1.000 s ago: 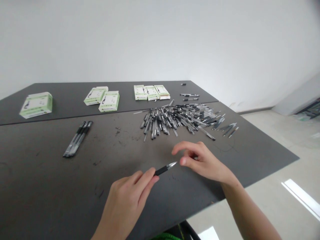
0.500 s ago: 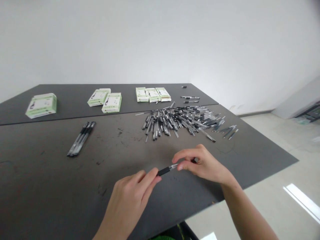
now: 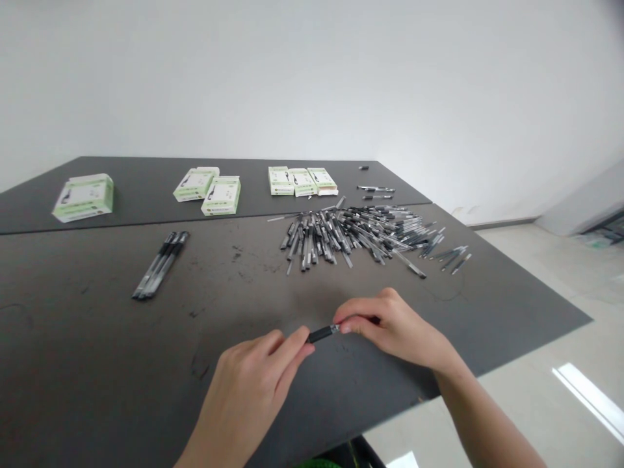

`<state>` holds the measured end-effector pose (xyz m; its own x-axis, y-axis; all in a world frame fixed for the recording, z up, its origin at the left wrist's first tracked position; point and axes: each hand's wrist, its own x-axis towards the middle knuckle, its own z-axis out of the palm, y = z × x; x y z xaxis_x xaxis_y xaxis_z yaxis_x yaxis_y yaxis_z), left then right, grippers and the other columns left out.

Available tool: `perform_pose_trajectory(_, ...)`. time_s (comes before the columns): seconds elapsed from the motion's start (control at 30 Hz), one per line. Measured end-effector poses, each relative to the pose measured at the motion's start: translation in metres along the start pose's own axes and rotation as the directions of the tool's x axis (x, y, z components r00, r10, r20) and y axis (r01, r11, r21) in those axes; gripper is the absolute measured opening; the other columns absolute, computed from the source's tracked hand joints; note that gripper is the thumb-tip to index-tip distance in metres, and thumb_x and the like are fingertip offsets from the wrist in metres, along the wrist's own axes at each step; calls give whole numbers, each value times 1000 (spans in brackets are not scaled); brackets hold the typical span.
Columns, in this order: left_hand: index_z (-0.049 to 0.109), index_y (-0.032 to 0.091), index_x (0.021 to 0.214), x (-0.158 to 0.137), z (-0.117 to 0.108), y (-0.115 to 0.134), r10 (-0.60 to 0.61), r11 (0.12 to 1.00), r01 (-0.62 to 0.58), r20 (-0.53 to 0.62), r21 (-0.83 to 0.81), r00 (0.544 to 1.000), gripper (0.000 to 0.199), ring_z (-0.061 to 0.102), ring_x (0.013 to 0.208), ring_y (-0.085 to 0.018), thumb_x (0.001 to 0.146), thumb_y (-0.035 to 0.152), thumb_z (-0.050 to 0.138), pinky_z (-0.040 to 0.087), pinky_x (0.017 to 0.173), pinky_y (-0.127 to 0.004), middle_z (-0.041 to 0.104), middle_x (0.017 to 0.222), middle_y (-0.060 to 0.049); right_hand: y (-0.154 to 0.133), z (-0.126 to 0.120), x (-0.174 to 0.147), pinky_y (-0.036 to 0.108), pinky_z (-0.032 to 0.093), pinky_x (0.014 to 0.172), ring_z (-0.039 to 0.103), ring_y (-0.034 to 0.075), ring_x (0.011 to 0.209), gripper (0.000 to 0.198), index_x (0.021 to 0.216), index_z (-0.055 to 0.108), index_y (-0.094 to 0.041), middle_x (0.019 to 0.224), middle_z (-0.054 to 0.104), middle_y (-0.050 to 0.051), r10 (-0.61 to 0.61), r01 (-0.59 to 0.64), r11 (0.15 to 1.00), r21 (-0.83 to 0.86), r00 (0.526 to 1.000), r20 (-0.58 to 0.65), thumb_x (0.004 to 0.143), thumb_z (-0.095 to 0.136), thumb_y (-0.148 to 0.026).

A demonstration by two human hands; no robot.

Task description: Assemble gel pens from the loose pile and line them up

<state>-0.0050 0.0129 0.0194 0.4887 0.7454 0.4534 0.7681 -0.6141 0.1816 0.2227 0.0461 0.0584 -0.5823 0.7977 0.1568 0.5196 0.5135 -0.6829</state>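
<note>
Above the near part of the dark table, my left hand (image 3: 260,370) is closed round the barrel of a gel pen (image 3: 320,335). The pen's black grip sticks out to the right between my hands. My right hand (image 3: 390,325) pinches the pen's tip end with thumb and forefinger, so the point itself is hidden. Most of the barrel is hidden inside my left hand. Beyond my hands lies a large pile of pens and pen parts (image 3: 336,234). A few capped pens (image 3: 160,266) lie side by side to the left.
Green and white boxes stand along the back: one box (image 3: 85,197) at far left, two boxes (image 3: 221,196) near the middle, three boxes (image 3: 303,182) further right. Loose pens (image 3: 375,189) lie behind the pile, and thin refills (image 3: 453,259) at its right. The table edge (image 3: 526,354) runs along the right.
My right thumb and forefinger have closed onto the pen's tip, which showed between them before. My left hand keeps its hold. The view has shifted slightly.
</note>
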Motion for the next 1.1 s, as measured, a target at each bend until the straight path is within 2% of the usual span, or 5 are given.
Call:
perform_pose_trajectory(0.33,59,25,100,2,-1,0,-35,999,35,-7,-26,999,21,59,49,-12,91,33,42,42,50,-24,60,63,4,4,6,0,20,27,50,35,8,47,45,66,51,-17,51,37,-5,58,-59,992,-116,998,-11,93,30,-47)
perform_pose_trajectory(0.43,60,25,99,1,-1,-1,-51,998,51,1,-25,999,22,60,50,-12,91,33,41,43,51,-24,61,64,4,1,2,-2,20,28,52,38,8,48,44,76,55,-17,53,42,-4,84,-92,989,-112,993,-78,93,29,-48)
perform_pose_trajectory(0.57,60,25,100,0,-1,-2,-67,998,68,23,-6,997,23,61,51,-13,91,34,41,43,50,-25,61,64,4,-2,-1,-2,18,30,49,42,7,45,28,98,60,-20,51,47,-6,123,-124,988,-90,992,-16,84,53,-44)
perform_pose_trajectory(0.77,61,25,98,-1,-1,0,-56,998,56,20,-8,998,23,60,50,-12,92,33,40,43,51,-24,60,63,4,0,4,1,18,36,59,53,8,59,14,90,61,-20,77,65,-1,42,-41,997,-71,999,9,89,49,-28)
perform_pose_trajectory(1.1,62,24,95,2,-1,0,-39,999,39,6,-24,999,25,60,50,-11,92,33,39,44,51,-23,62,63,4,-2,6,0,19,31,52,46,8,50,32,82,61,-17,57,53,-1,37,-32,989,-142,999,35,92,40,-38)
